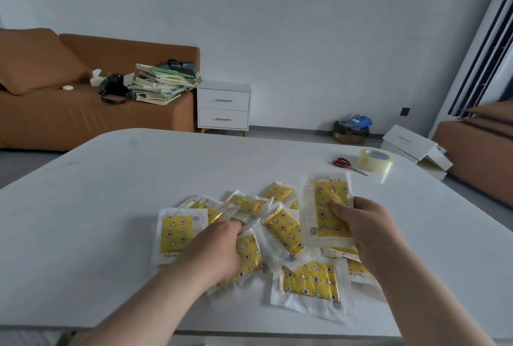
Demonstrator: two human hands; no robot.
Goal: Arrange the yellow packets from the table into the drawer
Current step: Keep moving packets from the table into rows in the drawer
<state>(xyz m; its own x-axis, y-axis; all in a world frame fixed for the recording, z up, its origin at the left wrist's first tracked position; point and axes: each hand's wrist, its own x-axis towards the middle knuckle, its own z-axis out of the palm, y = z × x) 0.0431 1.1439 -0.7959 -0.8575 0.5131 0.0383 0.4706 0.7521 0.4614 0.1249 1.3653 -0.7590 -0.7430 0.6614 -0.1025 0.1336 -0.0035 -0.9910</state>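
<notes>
Several yellow packets (283,230) in clear wrappers lie in a loose heap on the white table (111,207). My right hand (363,223) holds one yellow packet (324,207) upright above the right side of the heap, thumb on its front. My left hand (219,248) rests on the middle of the heap, fingers pinched on the edge of a packet (249,221) there. A white two-drawer cabinet (223,107) stands by the far wall, both drawers shut.
Red-handled scissors (347,165) and a roll of clear tape (375,159) lie at the table's far right. An orange sofa (55,115) with stacked books (161,85) stands at the back left. White boxes (416,148) lie on the floor to the right.
</notes>
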